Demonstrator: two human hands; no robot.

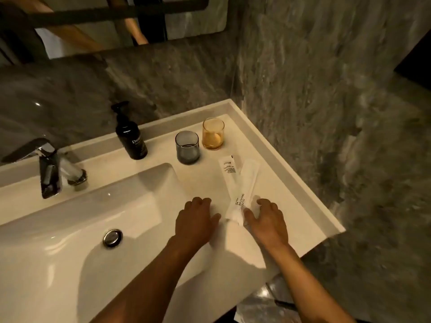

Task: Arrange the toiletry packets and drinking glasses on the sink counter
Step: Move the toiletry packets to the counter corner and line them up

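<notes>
Two long white toiletry packets lie crossed on the white sink counter: one printed "BRUSHING TEETH" and another with small black text. My right hand rests on the counter with thumb and fingers touching the near end of the "BRUSHING TEETH" packet. My left hand lies flat on the counter just left of the packets, fingers slightly apart, holding nothing. A grey drinking glass and an amber drinking glass stand upright side by side at the back of the counter.
A black pump bottle stands left of the glasses. The basin with its drain and a chrome tap fill the left. A stone wall borders the counter's back and right edge. A mirror hangs above.
</notes>
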